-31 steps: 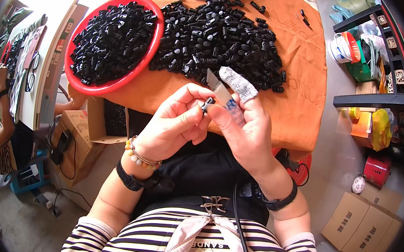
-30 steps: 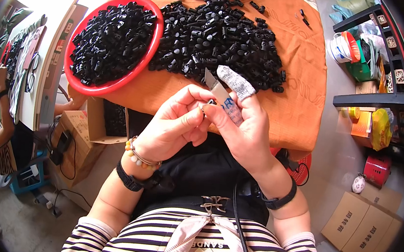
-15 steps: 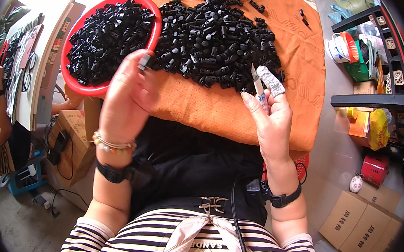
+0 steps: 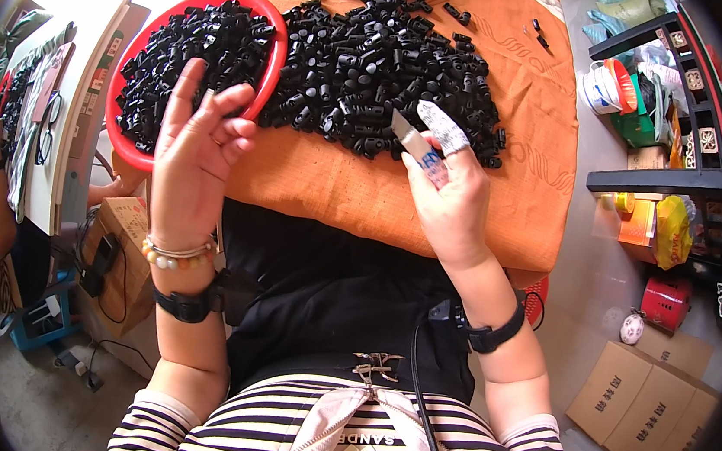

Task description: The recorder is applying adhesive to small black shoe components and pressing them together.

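Our work table under its orange cloth

We see the table (image 4: 467,210) covered by an orange cloth (image 4: 364,191); on it sit a red bowl (image 4: 273,74) (full of small black parts) and a loose heap of black parts (image 4: 377,62) just beside it.

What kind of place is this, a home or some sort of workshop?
Probably a small workshop for hand piecework: a heap of black parts on an orange cloth, a red basin full of them, cardboard boxes on the floor.
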A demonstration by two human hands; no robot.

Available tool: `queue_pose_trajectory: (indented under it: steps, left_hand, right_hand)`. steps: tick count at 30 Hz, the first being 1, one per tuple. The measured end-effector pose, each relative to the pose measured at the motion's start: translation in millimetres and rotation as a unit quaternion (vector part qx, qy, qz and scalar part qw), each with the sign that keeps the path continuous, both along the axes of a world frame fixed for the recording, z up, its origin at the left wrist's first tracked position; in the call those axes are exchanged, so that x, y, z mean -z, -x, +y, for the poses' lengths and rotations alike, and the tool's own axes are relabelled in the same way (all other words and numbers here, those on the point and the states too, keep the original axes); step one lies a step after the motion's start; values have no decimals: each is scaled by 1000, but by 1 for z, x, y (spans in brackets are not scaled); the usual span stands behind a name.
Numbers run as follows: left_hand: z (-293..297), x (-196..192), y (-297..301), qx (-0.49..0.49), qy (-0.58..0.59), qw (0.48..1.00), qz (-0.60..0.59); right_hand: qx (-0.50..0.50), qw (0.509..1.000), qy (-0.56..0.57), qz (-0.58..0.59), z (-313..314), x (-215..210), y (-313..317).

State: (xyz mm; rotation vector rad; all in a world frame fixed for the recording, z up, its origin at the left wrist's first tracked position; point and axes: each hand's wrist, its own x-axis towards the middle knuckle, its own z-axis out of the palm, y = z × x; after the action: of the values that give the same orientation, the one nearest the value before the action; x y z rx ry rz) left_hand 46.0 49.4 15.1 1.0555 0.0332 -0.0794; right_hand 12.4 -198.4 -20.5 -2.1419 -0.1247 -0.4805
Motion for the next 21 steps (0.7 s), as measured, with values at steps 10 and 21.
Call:
queue_pose_trajectory:
  steps: [10,21]
  left_hand:
    - [-54,17,34,193,-52,972,122]
    - [-74,12,43,249,-17,963,105]
  right_hand:
    - [-20,999,-26,31,0,4,-7]
    - [-139,884,-397,204,5,-36,22]
